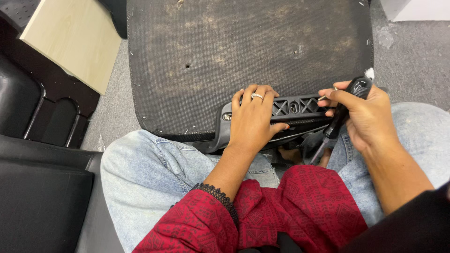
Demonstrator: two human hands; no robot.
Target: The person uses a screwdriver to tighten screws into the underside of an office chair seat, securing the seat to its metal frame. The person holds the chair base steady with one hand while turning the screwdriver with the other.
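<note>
left hand (253,122) flat on bracket (290,110), holding nothing; right hand (368,117) grips screwdriver (344,110), maybe a screw | bracket on seat (243,51); fastening looks unfinished

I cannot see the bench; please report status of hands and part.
Left hand flat on grey plastic bracket. Right hand grips black screwdriver, maybe a screw too. Bracket on upturned seat base. Nothing blocking.

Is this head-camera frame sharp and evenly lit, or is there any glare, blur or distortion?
Head view: light is soft and even, shadows faint; both hands, left and right, look sharp; small glare on the screwdriver handle and the black seat at left; slight wide-angle bending at the edges.
</note>
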